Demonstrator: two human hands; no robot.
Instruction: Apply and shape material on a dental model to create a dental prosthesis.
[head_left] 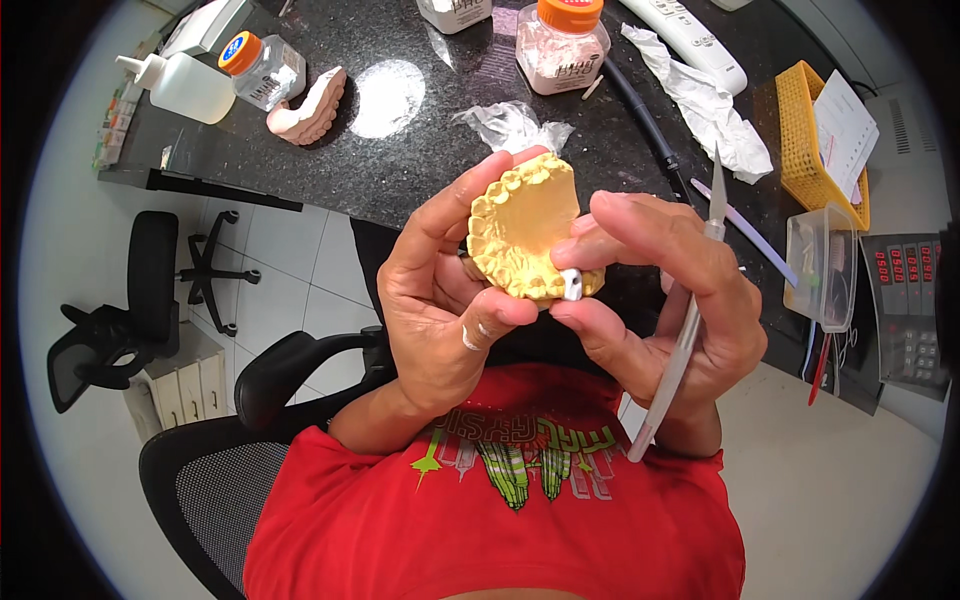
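A yellow dental cast (532, 222) with a row of teeth round its rim is held up in front of my chest. My left hand (440, 275) is closed round its left side, thumb at the near edge. With thumb and fingertips, my right hand (680, 285) touches a small grey-white tooth-shaped piece (572, 285) with a dark hole, at the cast's near right edge. A craft knife (682, 348) with a silver handle is tucked in that same hand, its blade pointing up and away. The cast's underside is hidden.
On the dark speckled bench (400, 180) stand a squeeze bottle (190, 88), orange-lidded jars (563, 50) and a pink dental model (310, 108). Crumpled plastic (515, 126), tissue (715, 115) and a black cable (640, 108) lie beyond my hands. A yellow basket (800, 130) is at right.
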